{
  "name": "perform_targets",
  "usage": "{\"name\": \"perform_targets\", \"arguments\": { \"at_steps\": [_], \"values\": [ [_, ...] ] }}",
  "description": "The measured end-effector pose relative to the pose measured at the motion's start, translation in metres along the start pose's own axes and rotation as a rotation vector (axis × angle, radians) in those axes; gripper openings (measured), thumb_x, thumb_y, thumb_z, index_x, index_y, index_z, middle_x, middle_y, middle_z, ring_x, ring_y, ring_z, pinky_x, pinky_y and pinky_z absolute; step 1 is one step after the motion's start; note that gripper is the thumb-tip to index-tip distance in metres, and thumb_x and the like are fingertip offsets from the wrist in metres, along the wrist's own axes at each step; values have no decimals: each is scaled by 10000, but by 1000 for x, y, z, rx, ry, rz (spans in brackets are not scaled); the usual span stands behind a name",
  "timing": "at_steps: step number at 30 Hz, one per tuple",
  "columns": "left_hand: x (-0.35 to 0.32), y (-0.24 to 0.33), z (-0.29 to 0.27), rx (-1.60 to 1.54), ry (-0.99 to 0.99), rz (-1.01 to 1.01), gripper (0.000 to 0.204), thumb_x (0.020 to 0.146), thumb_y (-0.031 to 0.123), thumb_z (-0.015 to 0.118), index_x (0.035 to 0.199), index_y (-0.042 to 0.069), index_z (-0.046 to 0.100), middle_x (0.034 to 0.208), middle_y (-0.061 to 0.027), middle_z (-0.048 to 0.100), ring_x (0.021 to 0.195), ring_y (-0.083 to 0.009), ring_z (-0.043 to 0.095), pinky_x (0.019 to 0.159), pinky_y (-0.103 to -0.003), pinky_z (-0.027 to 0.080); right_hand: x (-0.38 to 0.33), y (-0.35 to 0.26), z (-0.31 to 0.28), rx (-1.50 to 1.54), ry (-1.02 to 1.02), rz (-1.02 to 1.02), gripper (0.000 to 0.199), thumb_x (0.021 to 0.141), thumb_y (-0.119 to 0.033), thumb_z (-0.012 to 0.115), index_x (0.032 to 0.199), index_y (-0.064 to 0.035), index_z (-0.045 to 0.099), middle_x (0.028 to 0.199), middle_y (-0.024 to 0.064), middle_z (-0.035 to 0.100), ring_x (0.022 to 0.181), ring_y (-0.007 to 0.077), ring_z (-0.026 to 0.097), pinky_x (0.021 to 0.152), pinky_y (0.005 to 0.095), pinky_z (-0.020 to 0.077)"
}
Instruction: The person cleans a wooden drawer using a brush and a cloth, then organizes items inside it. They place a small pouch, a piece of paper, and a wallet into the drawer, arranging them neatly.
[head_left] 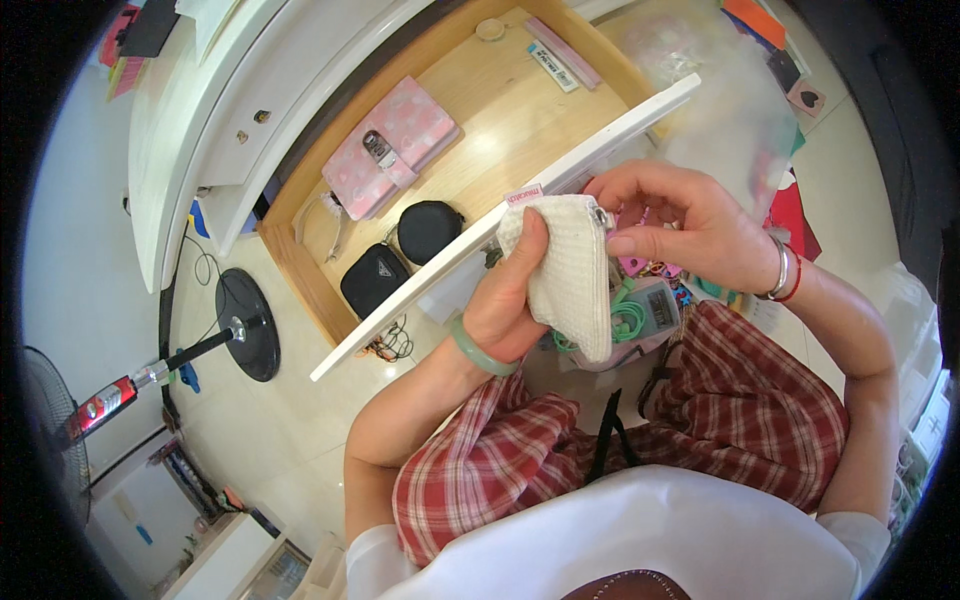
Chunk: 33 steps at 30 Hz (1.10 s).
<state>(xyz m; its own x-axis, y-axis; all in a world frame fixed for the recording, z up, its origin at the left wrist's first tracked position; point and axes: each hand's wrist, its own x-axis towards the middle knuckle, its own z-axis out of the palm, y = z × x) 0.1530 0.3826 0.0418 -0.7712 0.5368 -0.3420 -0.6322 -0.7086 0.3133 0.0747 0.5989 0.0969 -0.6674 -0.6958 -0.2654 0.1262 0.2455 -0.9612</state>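
A small white waffle-textured zip pouch (566, 275) with a pink tag hangs upright in front of me, its zipper along the right edge. My left hand (508, 300) grips its left side, thumb pressed across the front. At the pouch's upper right corner, my right hand (672, 218) has thumb and forefinger closed around the zipper end; the fingers partly hide the pull. Behind the pouch stands an open wooden drawer with a white front (480, 240). Inside it lie a pink notebook (410, 130) with a lock, a round black case (430, 231) and a squarish black case (375, 280).
Small flat boxes (553, 66) lie at the drawer's far end. Below my hands is a clear container with a coiled green cable (627, 318) and other small things. Plastic bags (735, 110) sit to the right of the drawer. A fan stand (250, 325) is at the left.
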Motion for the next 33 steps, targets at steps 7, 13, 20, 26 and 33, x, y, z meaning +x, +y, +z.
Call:
{"name": "perform_targets", "arguments": {
  "at_steps": [7,13,20,26,33],
  "values": [
    [5,9,29,207,277,117,535,985,534,422,1262,91,535,1106,-55,660,1033,-200,632,934,-355,497,3,-22,-10,-473,51,-269,192,782,-84,695,918,-18,576,790,37,587,680,135,583,605,267,463],
    [15,47,65,268,249,253,399,988,403,531,1181,60,598,1093,-65,673,992,-174,649,882,-336,509,6,-38,-8,-1187,283,-819,226,621,-91,693,750,-71,509,676,53,449,578,207,510,522,320,410],
    [30,93,81,854,222,314,421,861,208,749,1225,68,592,1065,-25,659,978,-120,619,880,-291,489,-7,-63,-50,-1245,434,-801,219,687,-79,706,882,-67,607,753,67,556,644,231,588,561,335,473],
    [59,92,116,1298,-20,422,460,765,72,802,1195,82,639,1048,-29,654,939,-108,620,799,-272,507,-18,-69,-63,-1032,465,-789,286,755,35,693,1034,-30,687,789,93,634,660,225,625,570,316,481],
    [79,95,106,1032,97,691,186,908,158,679,1050,38,686,939,-13,695,858,-101,628,801,-247,493,-23,-69,-85,-1232,445,-871,272,731,-27,646,998,7,690,796,95,636,662,242,611,575,305,474]
  ]
}}
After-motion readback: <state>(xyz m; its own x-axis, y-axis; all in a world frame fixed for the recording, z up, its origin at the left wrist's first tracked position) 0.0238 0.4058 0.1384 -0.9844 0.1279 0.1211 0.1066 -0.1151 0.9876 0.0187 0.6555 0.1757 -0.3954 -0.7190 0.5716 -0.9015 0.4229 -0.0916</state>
